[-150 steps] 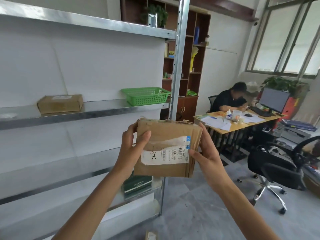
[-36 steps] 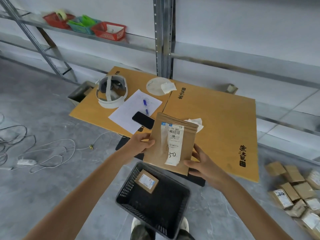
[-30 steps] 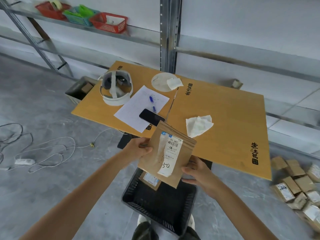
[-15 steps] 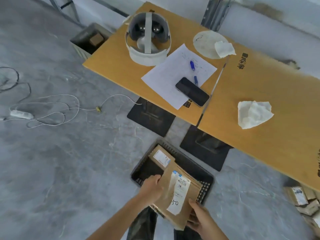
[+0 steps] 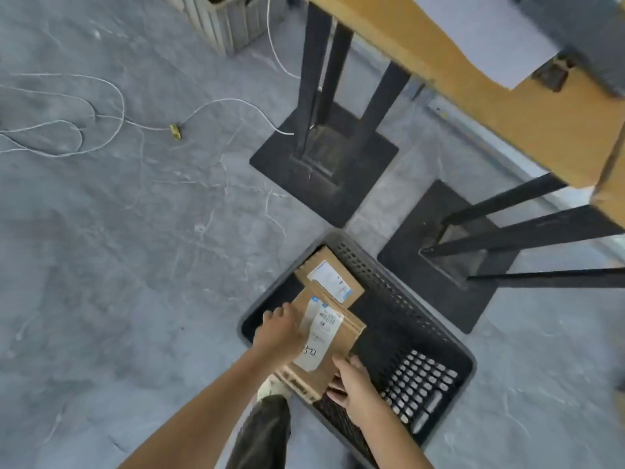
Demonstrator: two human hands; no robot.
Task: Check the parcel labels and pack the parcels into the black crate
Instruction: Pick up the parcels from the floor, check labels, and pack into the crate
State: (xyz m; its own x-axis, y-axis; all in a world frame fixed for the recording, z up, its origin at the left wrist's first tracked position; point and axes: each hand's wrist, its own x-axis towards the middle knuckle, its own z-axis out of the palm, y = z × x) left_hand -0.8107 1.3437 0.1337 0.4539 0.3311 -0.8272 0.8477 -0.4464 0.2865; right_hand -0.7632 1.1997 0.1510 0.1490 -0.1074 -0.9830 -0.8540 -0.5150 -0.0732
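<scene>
Left hand point(image 5: 279, 333), right hand point(image 5: 353, 380) grip parcel point(image 5: 351, 330) edges, fingers point(image 5: 275, 314) curled round it. Label point(image 5: 321, 335) up, low over crate point(image 5: 389, 282), probably for a flat drop.

Ahead of you a yellow worktop point(image 5: 507, 106) carries a white sheet point(image 5: 490, 38) and stands on two black base plates point(image 5: 338, 198) on the grey floor point(image 5: 118, 265). To your left a white cable point(image 5: 221, 100) loops past a yellow connector point(image 5: 176, 132), near a grey slatted bin point(image 5: 233, 25).
</scene>
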